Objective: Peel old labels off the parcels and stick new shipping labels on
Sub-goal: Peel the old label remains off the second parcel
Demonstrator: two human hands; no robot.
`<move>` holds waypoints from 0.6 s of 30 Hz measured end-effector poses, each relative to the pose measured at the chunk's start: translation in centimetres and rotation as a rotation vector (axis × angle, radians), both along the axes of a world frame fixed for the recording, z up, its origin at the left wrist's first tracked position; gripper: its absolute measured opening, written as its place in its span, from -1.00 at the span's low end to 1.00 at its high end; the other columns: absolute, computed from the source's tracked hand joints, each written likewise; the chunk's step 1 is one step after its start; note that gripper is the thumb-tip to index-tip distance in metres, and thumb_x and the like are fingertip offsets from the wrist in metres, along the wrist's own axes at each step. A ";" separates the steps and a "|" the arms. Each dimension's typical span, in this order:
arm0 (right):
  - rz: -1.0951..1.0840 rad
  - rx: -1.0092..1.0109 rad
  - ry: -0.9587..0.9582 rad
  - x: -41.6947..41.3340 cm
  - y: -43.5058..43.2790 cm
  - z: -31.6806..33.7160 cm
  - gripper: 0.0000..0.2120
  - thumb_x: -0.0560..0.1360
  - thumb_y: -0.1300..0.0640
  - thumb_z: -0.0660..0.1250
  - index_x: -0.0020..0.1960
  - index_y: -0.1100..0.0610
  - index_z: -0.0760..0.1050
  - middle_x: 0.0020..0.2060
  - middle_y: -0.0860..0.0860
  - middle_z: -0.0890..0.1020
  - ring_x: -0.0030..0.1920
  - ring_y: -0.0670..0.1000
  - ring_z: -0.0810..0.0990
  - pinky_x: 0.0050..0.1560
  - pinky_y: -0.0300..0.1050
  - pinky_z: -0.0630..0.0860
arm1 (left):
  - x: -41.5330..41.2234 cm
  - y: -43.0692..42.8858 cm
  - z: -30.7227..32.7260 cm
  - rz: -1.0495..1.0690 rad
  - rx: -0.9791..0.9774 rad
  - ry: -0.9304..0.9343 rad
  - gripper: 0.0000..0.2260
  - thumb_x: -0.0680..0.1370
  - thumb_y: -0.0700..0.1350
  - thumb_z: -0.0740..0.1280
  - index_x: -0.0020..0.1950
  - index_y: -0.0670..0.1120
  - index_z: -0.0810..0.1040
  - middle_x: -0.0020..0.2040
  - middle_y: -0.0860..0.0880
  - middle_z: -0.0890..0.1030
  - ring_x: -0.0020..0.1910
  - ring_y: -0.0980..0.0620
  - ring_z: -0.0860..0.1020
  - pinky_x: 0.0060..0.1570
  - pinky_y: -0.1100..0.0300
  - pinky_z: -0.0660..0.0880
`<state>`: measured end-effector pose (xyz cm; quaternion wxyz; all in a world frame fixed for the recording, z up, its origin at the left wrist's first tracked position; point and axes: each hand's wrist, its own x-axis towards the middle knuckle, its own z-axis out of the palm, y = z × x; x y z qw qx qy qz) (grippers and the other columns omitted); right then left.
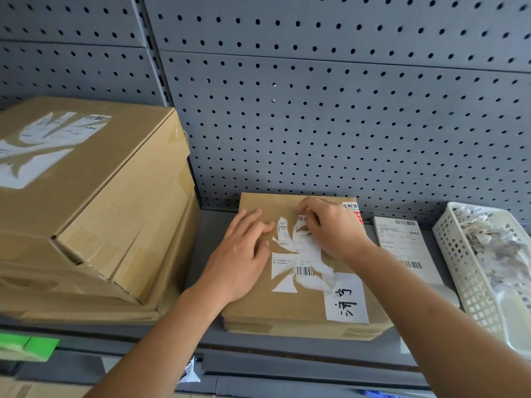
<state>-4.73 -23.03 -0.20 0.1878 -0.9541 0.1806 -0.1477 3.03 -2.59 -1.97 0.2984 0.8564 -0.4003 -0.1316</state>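
Observation:
A flat brown parcel (253, 311) lies on the grey shelf in front of me. On its top is a torn old white label (301, 254) with barcodes, partly peeled into ragged strips. My left hand (244, 248) lies flat on the parcel's left part, fingers straight, pressing it down. My right hand (330, 222) is over the label's upper edge, its fingertips pinching a strip of the label with a small barcode. A white paper with handwritten characters (347, 300) is stuck at the parcel's near right corner.
A stack of larger cardboard boxes (94, 214) with a torn label stands at left. A sheet of fresh shipping labels (402, 248) lies right of the parcel. A white plastic basket (471, 271) of label scraps is at far right. A grey pegboard wall (316, 110) stands behind.

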 end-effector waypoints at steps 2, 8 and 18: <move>0.002 -0.013 0.017 0.1 -0.1 0.0 -0.77 0.58 0.23 0.18 0.08 0.05 0.57 -0.14 -0.12 0.63 -0.39 -0.10 0.41 -0.38 -0.14 0.28 | 0.0 0.0 -0.1 0.000 0.002 -0.002 -0.68 0.71 0.03 0.09 0.47 0.21 0.33 0.60 0.31 0.05 0.56 0.33 -0.21 0.48 0.07 0.14; 0.002 -0.008 0.034 0.3 -0.2 0.1 -0.79 0.56 0.23 0.17 -0.01 0.04 0.57 -0.27 -0.13 0.55 -0.37 -0.04 0.42 -0.43 -0.24 0.21 | 0.1 0.0 -0.1 0.002 0.015 -0.005 -0.67 0.71 0.04 0.08 0.48 0.22 0.32 0.60 0.32 0.04 0.56 0.35 -0.22 0.50 0.02 0.17; 0.043 0.009 -0.034 0.2 -0.6 -0.8 -0.78 0.56 0.24 0.20 -0.01 0.02 0.58 -0.15 -0.11 0.66 -0.34 -0.03 0.49 -0.36 -0.13 0.38 | 0.1 0.0 -0.1 0.000 0.006 0.001 -0.67 0.71 0.03 0.09 0.47 0.23 0.32 0.59 0.32 0.04 0.55 0.35 -0.22 0.50 0.04 0.15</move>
